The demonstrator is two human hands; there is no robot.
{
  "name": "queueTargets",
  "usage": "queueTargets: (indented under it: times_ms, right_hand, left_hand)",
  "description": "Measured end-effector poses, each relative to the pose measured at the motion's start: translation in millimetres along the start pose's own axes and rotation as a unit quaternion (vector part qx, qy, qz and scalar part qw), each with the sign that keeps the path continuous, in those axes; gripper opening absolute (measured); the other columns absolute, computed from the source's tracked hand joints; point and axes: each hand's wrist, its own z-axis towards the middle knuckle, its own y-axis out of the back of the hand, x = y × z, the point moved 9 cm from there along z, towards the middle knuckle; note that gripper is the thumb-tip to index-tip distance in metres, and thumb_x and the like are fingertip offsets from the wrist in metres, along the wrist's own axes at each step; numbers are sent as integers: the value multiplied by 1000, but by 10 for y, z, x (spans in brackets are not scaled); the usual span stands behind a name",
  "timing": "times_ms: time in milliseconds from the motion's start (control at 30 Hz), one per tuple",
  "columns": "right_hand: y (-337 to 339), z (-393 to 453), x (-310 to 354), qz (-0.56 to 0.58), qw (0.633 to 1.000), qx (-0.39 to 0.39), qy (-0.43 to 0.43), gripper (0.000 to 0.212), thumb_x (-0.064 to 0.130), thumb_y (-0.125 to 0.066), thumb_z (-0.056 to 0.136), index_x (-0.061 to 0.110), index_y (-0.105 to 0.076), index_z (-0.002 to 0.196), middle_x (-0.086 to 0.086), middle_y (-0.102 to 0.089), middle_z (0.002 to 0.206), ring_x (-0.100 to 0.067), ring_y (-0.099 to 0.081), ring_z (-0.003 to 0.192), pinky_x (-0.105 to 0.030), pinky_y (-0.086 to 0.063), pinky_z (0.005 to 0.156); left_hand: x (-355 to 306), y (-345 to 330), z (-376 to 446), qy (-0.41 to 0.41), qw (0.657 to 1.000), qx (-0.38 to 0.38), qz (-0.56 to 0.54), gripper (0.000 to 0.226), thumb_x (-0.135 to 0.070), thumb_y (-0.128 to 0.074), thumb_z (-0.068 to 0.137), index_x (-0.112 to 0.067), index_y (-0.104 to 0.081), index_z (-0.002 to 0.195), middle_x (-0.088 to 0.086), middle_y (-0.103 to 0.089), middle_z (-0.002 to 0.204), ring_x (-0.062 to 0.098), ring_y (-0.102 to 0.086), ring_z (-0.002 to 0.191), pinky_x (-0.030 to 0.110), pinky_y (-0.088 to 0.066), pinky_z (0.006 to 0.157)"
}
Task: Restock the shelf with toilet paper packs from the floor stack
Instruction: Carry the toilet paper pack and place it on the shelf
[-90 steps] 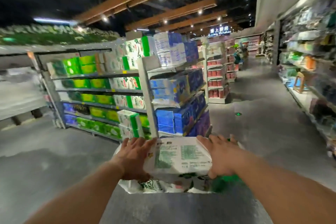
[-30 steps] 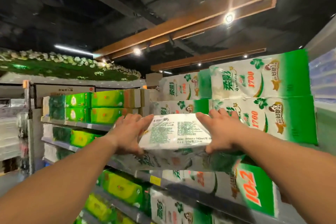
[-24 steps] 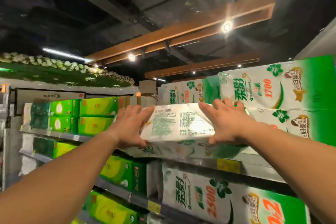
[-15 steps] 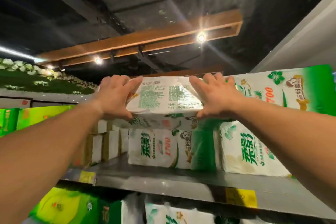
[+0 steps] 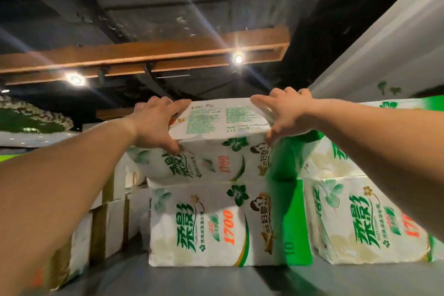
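Pack (image 5: 223,137) going onto lower pack (image 5: 216,223); left hand (image 5: 153,125), right hand (image 5: 286,115) gripping its ends, fingers spread. Best sliding back squarely, edges aligning.

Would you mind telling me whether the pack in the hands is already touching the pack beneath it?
Touching. In the head view the held pack sits with its bottom edge against the top of the lower pack, no gap visible.

single head-worn view, tilted upward, close to the top shelf (image 5: 216,279) and ceiling beam (image 5: 144,53).
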Motion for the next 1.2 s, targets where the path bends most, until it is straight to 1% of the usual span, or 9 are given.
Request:
queueTargets:
  times_ms: [167,333,433,533,700,833,1000,1100,1200]
  right_hand:
    - [-84,296,-135,25,995,78,-54,119,68,-78,48,56,-17,150,-1,-43,132,-30,-48,119,-51,-46,97]
    - [-153,510,-289,53,985,127,-108,100,48,-86,67,48,-33,151,-4,-36,130,-34,-50,113,-49,-56,89]
    - [-120,571,-209,-22,991,83,-106,68,50,-74,76,36,-53,139,-5,-39,119,-29,-43,110,-47,-48,95]
    - [-190,674,-114,-31,992,29,-117,47,44,-62,82,31,-63,127,-1,-52,104,-25,-48,100,-49,-37,97]
    - [-298,752,-161,28,988,-46,-146,18,31,-46,88,28,-58,101,4,-65,78,-19,-59,81,-54,-30,103]
    - [-241,800,-276,19,980,-81,-180,26,34,-43,93,22,-66,91,1,-66,76,-22,-61,77,-51,-35,98]
    - [-520,823,-285,40,984,-63,-161,38,53,-37,96,22,-59,100,1,-64,91,-22,-58,88,-51,-45,97]
    - [-689,719,-311,9,985,-110,-135,56,74,-30,92,26,-49,114,-1,-49,105,-29,-49,110,-55,-34,102]
    - [-788,641,-337,-18,982,-151,-116,65,77,-21,92,26,-47,122,-3,-51,118,-29,-46,117,-56,-28,109]
  left_hand:
    - [1,-76,253,25,995,60,-79,128,-41,-91,65,-38,-5,159,4,-40,154,30,-34,140,55,-30,116]
    - [-12,-199,561,41,992,82,-85,95,-39,-87,72,-29,-32,147,6,-44,142,28,-44,123,49,-44,104]
    - [101,-325,710,48,993,83,-66,95,-54,-79,75,-35,-30,154,5,-36,152,32,-33,137,52,-37,111]
    - [164,-481,761,68,991,79,-86,118,-93,-64,57,-40,-26,156,-2,-34,159,29,-31,144,55,-33,115]
    - [67,-468,820,25,998,-38,-50,94,-107,-31,56,-44,-64,119,-11,-71,109,13,-65,96,42,-57,81]
    - [92,-452,926,14,1000,-7,-17,79,-97,-29,72,-38,-69,107,-10,-71,88,12,-67,81,42,-57,78]
    - [131,-599,1087,45,999,21,-6,72,-90,-30,79,-28,-63,93,-6,-70,84,13,-68,75,42,-57,84]
    - [65,-654,1053,37,996,-70,41,66,-89,-23,83,-30,-52,83,-8,-63,78,12,-62,73,42,-50,88]
    - [11,-642,1011,27,988,-129,75,67,-86,-14,82,-29,-47,74,-8,-57,73,12,-54,68,37,-42,77]
